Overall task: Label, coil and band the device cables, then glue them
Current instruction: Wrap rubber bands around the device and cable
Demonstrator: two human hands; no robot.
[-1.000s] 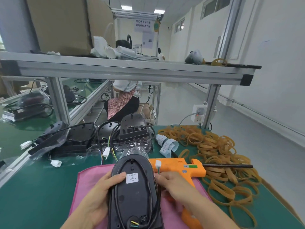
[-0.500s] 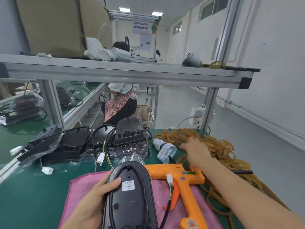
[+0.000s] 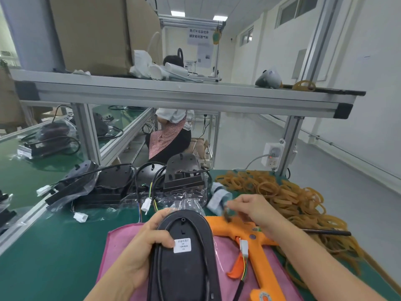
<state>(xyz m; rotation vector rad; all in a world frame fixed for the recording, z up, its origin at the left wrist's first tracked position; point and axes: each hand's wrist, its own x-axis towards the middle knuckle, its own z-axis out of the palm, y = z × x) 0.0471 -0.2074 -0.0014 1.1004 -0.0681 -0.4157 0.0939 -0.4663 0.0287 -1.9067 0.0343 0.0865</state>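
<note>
Black oval device (image 3: pixel 184 255) lies underside up on a pink cloth (image 3: pixel 121 242) on the green tabletop (image 3: pixel 54 246), white label (image 3: pixel 182 245) on its back, black cable (image 3: pixel 160 257) looped round its rim. Left hand (image 3: pixel 143 246) grips the device's left edge, thumb beside the label. Right hand (image 3: pixel 253 210) hovers above the orange glue gun (image 3: pixel 258 253), fingers pinched on a small blurred item; cannot tell what it is. White connector (image 3: pixel 244 248) with coloured wires lies across the gun handle. Rubber bands (image 3: pixel 299 203) heaped right of the gun. More bagged devices (image 3: pixel 121 185) sit behind the cloth.
</note>
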